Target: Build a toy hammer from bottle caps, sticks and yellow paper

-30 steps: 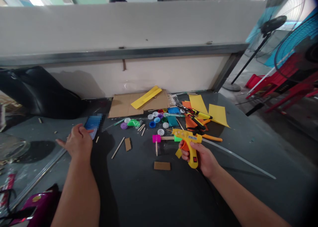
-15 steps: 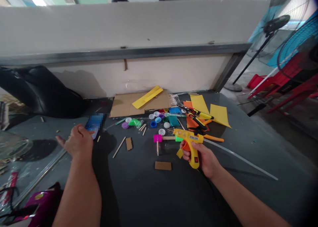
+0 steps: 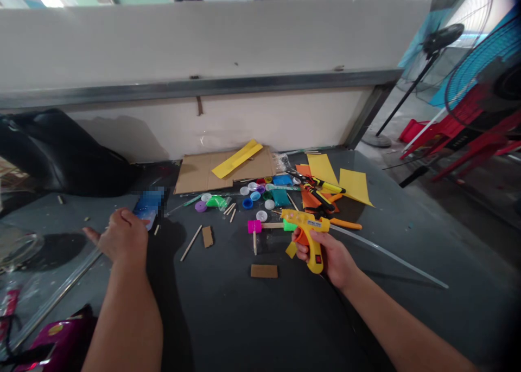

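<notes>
My right hand [image 3: 331, 255] is wrapped round the handle of a yellow hot glue gun [image 3: 307, 228], its nozzle pointing left and a long clear glue stick [image 3: 391, 255] trailing from its back. At the left, my left hand [image 3: 122, 233] is at the near edge of a phone [image 3: 148, 205], thumb stretched out and the other fingers partly curled. It holds nothing that I can see; whether a fingertip touches the screen I cannot tell. Beyond the nozzle lie a magenta cap [image 3: 254, 226] with wooden sticks and a green cap [image 3: 289, 225]. A small cardboard piece [image 3: 264, 271] lies nearer me.
Bottle caps [image 3: 247, 203], a cardboard sheet [image 3: 195, 171], yellow paper [image 3: 355, 186] and yellow-black pliers [image 3: 319, 197] crowd the table's back. A black bag [image 3: 61, 152] stands back left, a clear jar [image 3: 20, 247] at far left, a purple case [image 3: 61, 339] front left. Fans stand at right.
The whole view has shifted slightly, so things appear a little further left. My left hand's fingers have drawn back slightly on the phone. The glue gun stays in my right hand.
</notes>
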The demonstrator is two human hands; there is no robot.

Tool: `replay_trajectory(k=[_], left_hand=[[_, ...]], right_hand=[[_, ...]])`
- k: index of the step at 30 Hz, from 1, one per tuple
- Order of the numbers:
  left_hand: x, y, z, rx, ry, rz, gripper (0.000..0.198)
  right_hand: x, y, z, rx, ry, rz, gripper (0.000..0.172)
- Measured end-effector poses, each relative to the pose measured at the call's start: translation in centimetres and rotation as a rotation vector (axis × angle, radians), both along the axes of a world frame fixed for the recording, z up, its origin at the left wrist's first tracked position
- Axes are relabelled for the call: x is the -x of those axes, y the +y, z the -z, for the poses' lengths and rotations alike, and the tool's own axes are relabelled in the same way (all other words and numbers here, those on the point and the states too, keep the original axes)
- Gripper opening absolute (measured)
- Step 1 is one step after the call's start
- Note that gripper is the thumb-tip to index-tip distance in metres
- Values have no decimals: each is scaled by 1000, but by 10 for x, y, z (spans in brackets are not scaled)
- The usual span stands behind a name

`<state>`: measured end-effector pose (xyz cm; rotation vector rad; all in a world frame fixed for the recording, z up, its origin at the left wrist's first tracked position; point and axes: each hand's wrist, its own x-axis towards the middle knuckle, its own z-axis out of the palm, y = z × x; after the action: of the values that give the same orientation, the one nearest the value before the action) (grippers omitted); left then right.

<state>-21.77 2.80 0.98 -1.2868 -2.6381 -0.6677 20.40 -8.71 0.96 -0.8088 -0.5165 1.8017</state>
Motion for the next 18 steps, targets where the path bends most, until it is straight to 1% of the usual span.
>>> replay_trajectory(k=[3, 4, 12, 18], left_hand=[[2, 1, 2, 8, 97, -49, 51], [2, 2, 3, 12, 103, -47, 51], [-2, 1, 1, 6, 87, -70, 54], [-3, 1, 1, -39, 55, -51, 54]], right_hand=[[0, 0, 0, 1, 6, 2, 20], [0, 0, 0, -1, 8, 2, 19], [0, 0, -2, 11, 17, 16, 18], [0, 0, -2, 18, 15, 23, 18]])
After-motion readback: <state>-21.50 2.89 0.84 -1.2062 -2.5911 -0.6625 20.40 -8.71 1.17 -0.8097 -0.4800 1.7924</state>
